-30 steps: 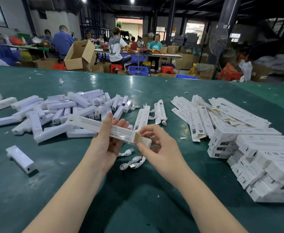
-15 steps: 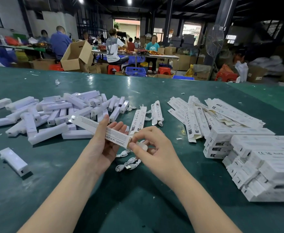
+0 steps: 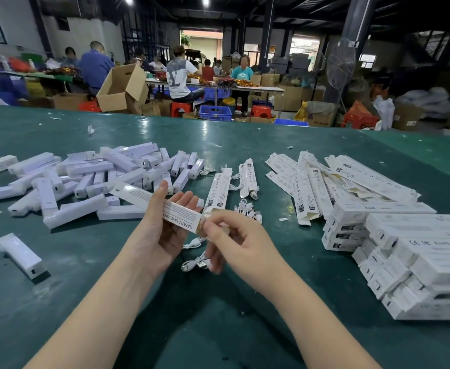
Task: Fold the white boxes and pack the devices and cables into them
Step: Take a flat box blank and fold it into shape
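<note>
1. White box (image 3: 165,206) is held above the green table (image 3: 218,145), in front of the person, tilted with its far end up toward the left.
2. The left hand (image 3: 160,230) holds the box from below; the thumb lies over its top face and the fingers are curled under it, so the hand is clamped on the box.
3. The right hand (image 3: 234,241) pinches the flap at the near end of the box with thumb and forefinger; the other fingers are curled loosely.
4. Below the box, small white cables (image 3: 194,262) lie on the table, just beside the right hand.
5. Left of the box is a loose heap of white devices (image 3: 107,177), and one single device (image 3: 21,255) lies apart, nearer to the person.
6. Right of the box lie flat unfolded boxes (image 3: 325,182), and further right a stack of finished boxes (image 3: 418,254) that reaches the right picture edge.
7. Open green surface is between the two forearms and on the far side of the heap, up to the far table edge.
8. The box is long and narrow, white, with grey print; the words "SMART SENSOR" are readable upside down on it.
</note>
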Demonstrator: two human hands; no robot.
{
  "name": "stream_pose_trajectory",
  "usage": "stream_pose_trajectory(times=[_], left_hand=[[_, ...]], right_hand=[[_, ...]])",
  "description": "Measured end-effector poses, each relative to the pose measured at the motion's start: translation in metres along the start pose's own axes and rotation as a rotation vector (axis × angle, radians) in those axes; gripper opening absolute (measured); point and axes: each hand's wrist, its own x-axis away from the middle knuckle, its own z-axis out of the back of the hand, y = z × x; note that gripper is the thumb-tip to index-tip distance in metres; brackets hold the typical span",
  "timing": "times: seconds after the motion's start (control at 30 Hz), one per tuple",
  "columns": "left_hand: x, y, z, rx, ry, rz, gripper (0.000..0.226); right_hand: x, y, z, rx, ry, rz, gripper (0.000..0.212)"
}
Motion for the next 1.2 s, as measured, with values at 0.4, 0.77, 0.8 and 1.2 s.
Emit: stream_pose_trajectory(times=[0.4, 0.77, 0.8, 1.2], left_hand=[[0.01, -0.004, -0.006, 0.04, -0.053, 0.05, 0.06], [0.011, -0.003, -0.005, 0.056, -0.054, 0.096, 0.054], [0.011, -0.003, -0.005, 0.042, -0.055, 0.097, 0.052], [0.018, 0.005, -0.004, -0.073, -0.226, 0.278, 0.02]], right_hand=[[0.001, -0.003, 0.001, -0.157, -0.036, 0.006, 0.013], [0.002, 0.0, 0.001, -0.1, -0.036, 0.023, 0.013], [0.002, 0.0, 0.0, -0.099, -0.041, 0.031, 0.012], [0.0, 0.007, -0.002, 0.185, 0.097, 0.027, 0.058]])
